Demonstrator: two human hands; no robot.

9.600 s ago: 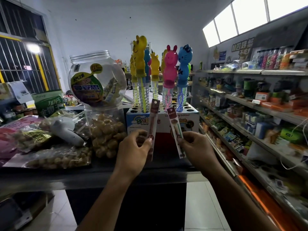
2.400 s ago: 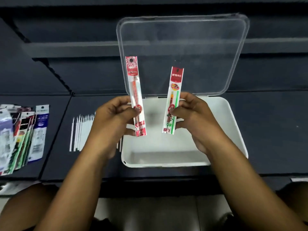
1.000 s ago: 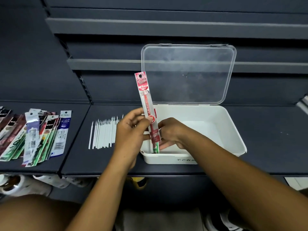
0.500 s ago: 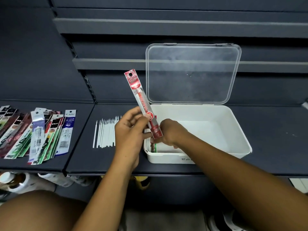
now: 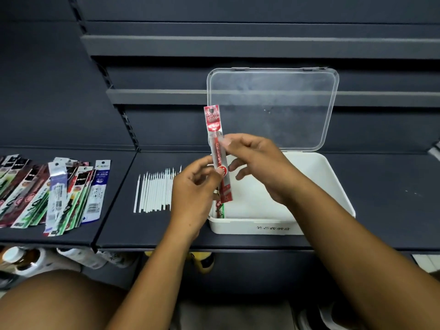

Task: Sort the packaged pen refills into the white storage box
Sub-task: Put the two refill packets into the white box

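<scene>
Since both forearms reach in from the near side, everything is read off the white storage box [image 5: 262,228], which sits on a dark shelf [image 5: 385,198] with its labelled front wall facing the person.

- Below and left of the box: bottles [image 5: 21,258] on a lower level, dim.
- Inside the box, flat against its left wall: one green refill pack [image 5: 220,210]. It is probably laid there to start a tidy row.
- Above the box's left end: a red refill pack [image 5: 217,148], held nearly upright and clear of the box floor.
- Left hand [image 5: 194,186]: thumb and forefinger pinch the pack's lower half, the other fingers loosely curled.
- Right hand [image 5: 259,165]: thumb and forefinger nip the pack higher up, the rest hanging slack. The two-point hold looks meant to turn the pack flat and lay it beside the green one.
- Just left of the box: loose white refills [image 5: 154,191] in a neat row.
- Well left of the box: a fan of packaged refills [image 5: 57,194], not yet sorted.
- Behind the box: a clear lid [image 5: 273,106] stands upright, leaving the opening free.
</scene>
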